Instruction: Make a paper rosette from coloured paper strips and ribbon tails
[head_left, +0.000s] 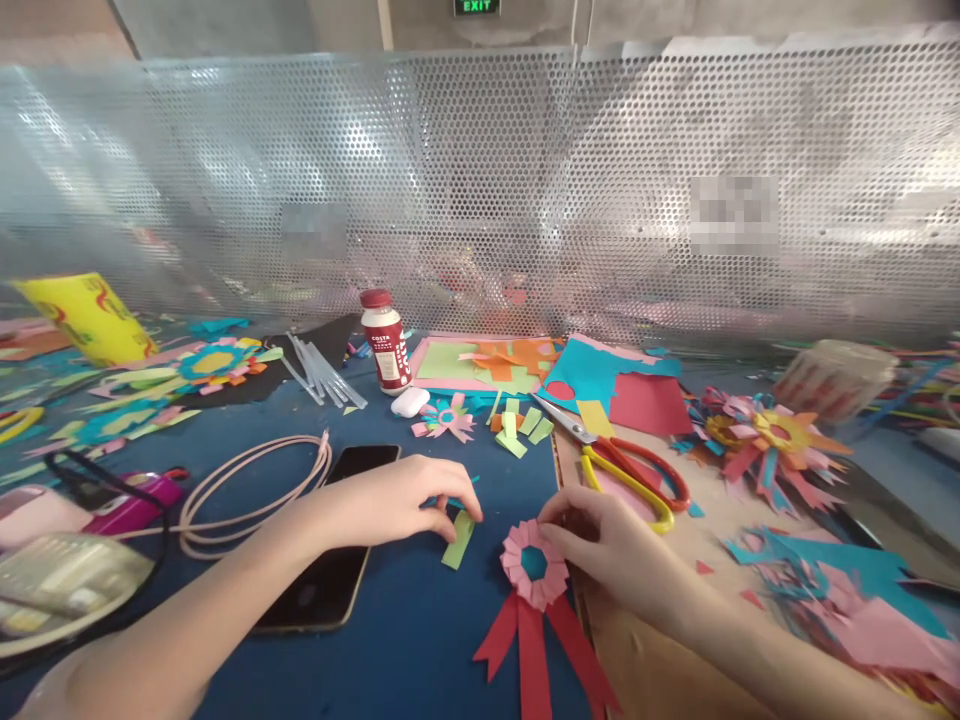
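Delicately, your right hand [611,540] pinches the rim of a pink paper rosette [534,563] at two o'clock, its red tails [534,650] fanning toward six on the blue tabletop [420,620]. Your left hand [420,500] curls around a green strip [457,545] at ten o'clock from the rosette; whether those fingers grip it, one cannot tell. Lightness at the rim should spare the pleats; take the strip by its edges, avoiding creases.

Bare left hand [431,497] and right hand [611,545], slim forearms [247,570], pale sleeve edge [58,692].
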